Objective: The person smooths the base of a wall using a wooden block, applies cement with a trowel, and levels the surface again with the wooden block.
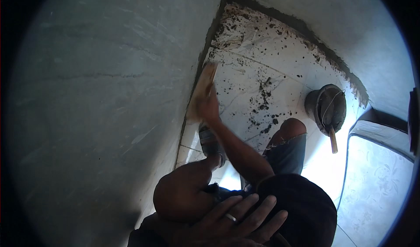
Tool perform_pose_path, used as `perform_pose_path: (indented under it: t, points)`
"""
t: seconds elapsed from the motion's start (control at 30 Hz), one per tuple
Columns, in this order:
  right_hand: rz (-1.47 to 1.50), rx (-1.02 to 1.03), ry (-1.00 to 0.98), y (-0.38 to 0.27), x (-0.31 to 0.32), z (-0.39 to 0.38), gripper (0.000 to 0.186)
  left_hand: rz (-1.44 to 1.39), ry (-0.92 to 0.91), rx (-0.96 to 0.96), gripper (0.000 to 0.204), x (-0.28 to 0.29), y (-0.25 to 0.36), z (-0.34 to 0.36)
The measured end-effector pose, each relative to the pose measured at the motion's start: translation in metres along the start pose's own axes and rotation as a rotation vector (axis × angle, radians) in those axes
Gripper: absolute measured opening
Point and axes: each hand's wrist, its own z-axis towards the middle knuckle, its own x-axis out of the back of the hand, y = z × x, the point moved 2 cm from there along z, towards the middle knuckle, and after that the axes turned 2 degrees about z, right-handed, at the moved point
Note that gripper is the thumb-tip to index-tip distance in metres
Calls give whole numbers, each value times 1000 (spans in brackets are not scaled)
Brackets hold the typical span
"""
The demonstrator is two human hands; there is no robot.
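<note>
My right hand point(207, 105) reaches out to the foot of the left wall and is closed on a wooden float point(209, 74). The float is a flat, pale brown board, slightly blurred, lying along the line where the wall point(109, 94) meets the floor. Its grip is mostly hidden by my hand. Close to my body, my left hand point(240, 218) lies with its fingers outstretched and apart beside my dark right sleeve point(302, 203). A ring shows on one finger, and nothing is held there.
Dark mortar crumbs point(264, 94) litter the white tiled floor point(245, 78). A dark bucket point(313, 102) with a wire handle stands at right, a wooden tool handle point(334, 142) leaning out. A mortar strip point(302, 24) edges the far wall. A pale mattress point(380, 172) lies at far right.
</note>
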Motion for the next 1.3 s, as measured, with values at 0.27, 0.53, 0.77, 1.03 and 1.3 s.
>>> perform_pose_path:
  t: [0.27, 0.53, 0.77, 1.03, 1.3]
  points:
    - [90, -196, -142, -11, -10, -11, 73, 123, 87, -55, 33, 9, -4, -6]
    - [282, -304, -262, 1, -8, -17, 79, 297, -19, -21, 34, 18, 4, 5]
    - [243, -185, -196, 11, -15, -37, 75, 225, -216, -59, 34, 7, 2, 6]
    - [191, -66, -140, 4, -16, -36, 69, 389, 70, -70, 32, -3, 3, 3]
    - [349, -182, -99, -16, -7, -22, 72, 203, -66, 3, 33, 19, 9, 9]
